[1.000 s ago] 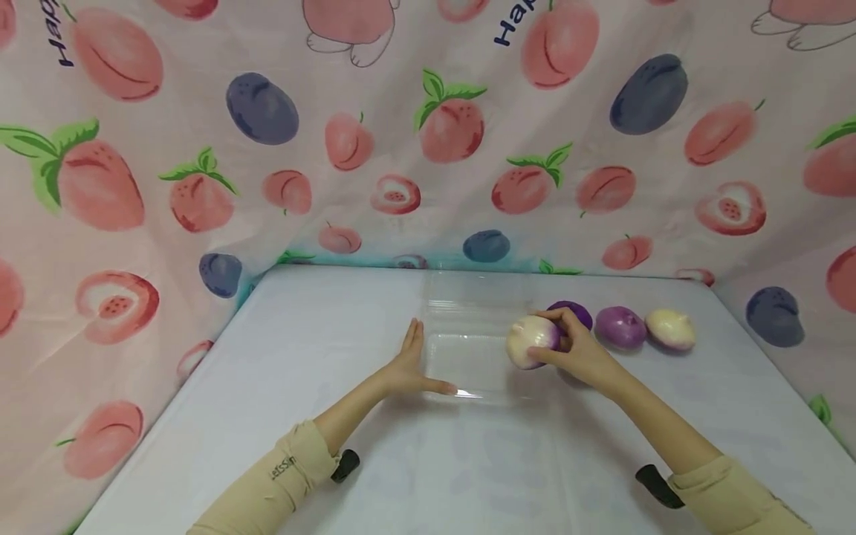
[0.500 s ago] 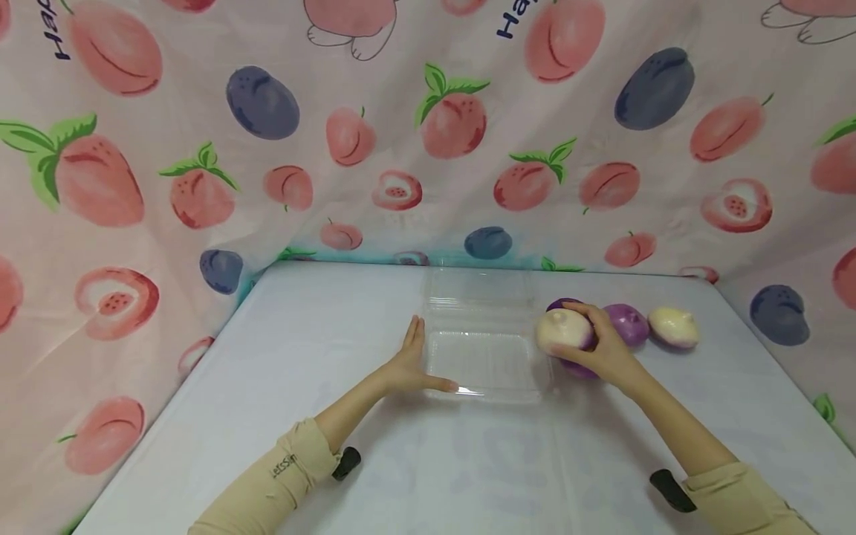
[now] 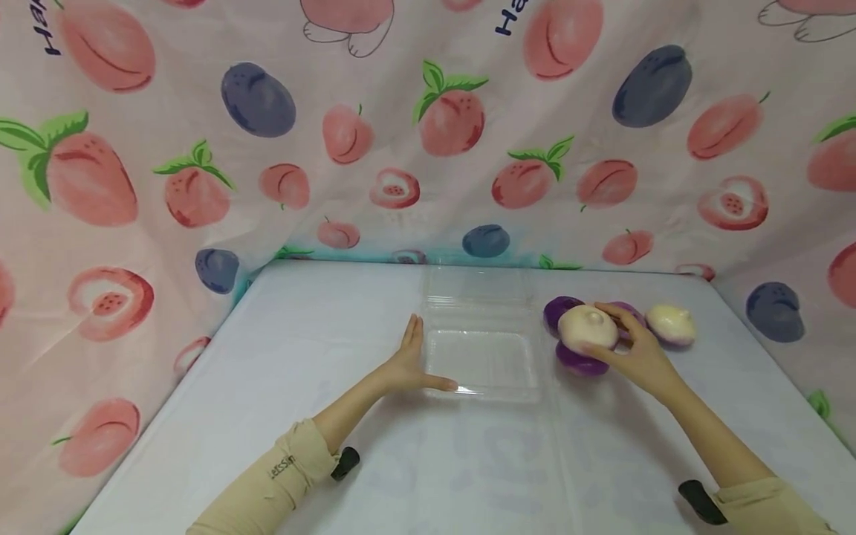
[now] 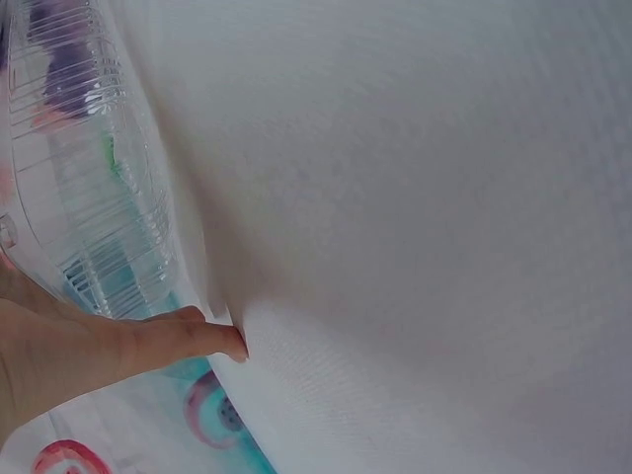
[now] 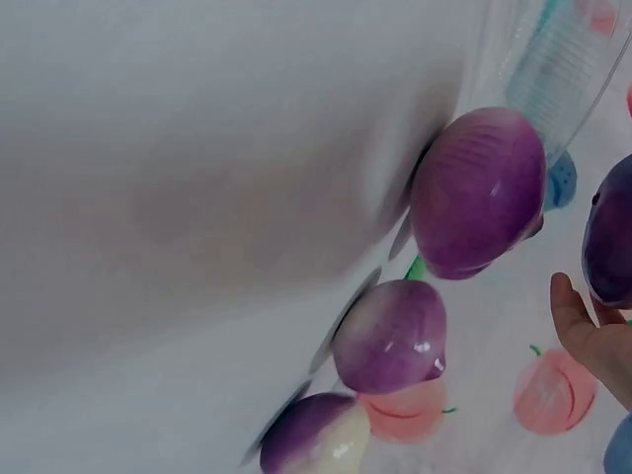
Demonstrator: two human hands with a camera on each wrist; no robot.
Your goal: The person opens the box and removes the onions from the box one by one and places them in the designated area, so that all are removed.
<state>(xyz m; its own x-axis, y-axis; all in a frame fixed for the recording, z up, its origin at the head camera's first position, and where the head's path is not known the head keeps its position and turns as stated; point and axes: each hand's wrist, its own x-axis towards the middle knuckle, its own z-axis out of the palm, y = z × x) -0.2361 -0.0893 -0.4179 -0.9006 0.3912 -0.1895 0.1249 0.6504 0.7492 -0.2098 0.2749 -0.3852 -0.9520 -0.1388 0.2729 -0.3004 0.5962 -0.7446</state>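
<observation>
My right hand [image 3: 638, 357] grips a glossy white-and-purple onion [image 3: 588, 328] between thumb and fingers, above other onions right of the clear plastic box. Its purple side [image 5: 614, 232] shows at the edge of the right wrist view. The hinged box [image 3: 498, 394] lies unfolded, its lid [image 3: 478, 286] toward the back wall. At the box's left front corner, my left hand [image 3: 404, 368] has straight fingers along the side and its thumb laid on the front rim. The left wrist view shows these fingers beside the ribbed plastic wall [image 4: 128, 207].
Under and behind the held onion are a dark purple onion [image 3: 556, 312] and another purple one [image 3: 582, 362]. Farther right, a purple onion [image 3: 631, 310] is partly hidden by my fingers, beside a pale onion [image 3: 671, 325]. A fruit-print cloth [image 3: 401, 111] hangs behind the white table [image 3: 321, 319].
My right hand has carried the white-and-purple onion rightward, from over the box's right side to over the other onions. The left hand has stayed at the box.
</observation>
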